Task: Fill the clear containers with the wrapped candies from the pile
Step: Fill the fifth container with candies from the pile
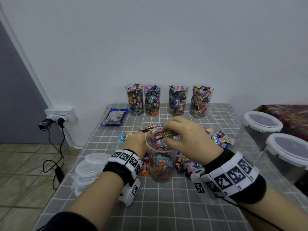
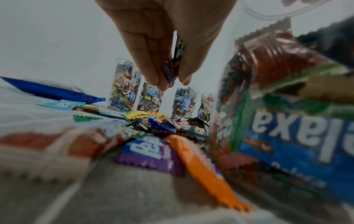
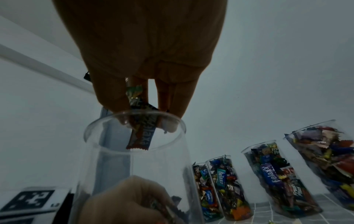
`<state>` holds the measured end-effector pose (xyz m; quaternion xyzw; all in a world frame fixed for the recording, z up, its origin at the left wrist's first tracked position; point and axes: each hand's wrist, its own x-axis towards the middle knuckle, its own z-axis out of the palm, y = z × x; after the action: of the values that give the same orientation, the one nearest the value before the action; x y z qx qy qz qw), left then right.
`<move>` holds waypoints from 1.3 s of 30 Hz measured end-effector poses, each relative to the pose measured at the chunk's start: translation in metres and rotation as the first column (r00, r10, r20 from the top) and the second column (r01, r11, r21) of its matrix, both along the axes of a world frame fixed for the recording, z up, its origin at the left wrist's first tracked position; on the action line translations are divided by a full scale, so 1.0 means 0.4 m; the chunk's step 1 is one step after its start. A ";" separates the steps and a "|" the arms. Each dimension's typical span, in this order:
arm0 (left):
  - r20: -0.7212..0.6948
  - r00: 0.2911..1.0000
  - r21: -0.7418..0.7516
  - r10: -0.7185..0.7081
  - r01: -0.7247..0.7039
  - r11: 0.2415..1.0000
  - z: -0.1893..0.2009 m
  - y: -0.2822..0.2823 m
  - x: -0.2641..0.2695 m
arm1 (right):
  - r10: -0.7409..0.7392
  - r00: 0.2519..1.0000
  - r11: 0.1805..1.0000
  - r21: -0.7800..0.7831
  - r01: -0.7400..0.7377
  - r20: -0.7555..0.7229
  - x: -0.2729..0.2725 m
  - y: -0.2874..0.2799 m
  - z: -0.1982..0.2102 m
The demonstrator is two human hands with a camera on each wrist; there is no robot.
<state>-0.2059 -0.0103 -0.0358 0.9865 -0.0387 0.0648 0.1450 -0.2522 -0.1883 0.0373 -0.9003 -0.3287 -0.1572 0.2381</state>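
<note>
Clear container, nearly full of wrapped candies, stands at bench centre, pile spread around it. Right hand fingers pinch a candy inside its rim; left hand, at 9 o'clock of it, pinches candies.

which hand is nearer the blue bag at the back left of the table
Left. The left hand pinches candies on the left side of the near container, on the blue bag's side. The right hand is over the container's mouth, farther right.
</note>
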 end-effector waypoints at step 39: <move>0.217 0.935 -0.068 -0.280 0.300 0.951 0.193 -0.041 -0.133 | 0.196 0.813 0.840 0.521 0.150 -0.549 -0.006 -0.010 -0.170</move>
<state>-0.2590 -0.0269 0.0413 0.9496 -0.1953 0.1455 0.1973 -0.2547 -0.1922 -0.0307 -0.7953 -0.1931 0.0425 0.5731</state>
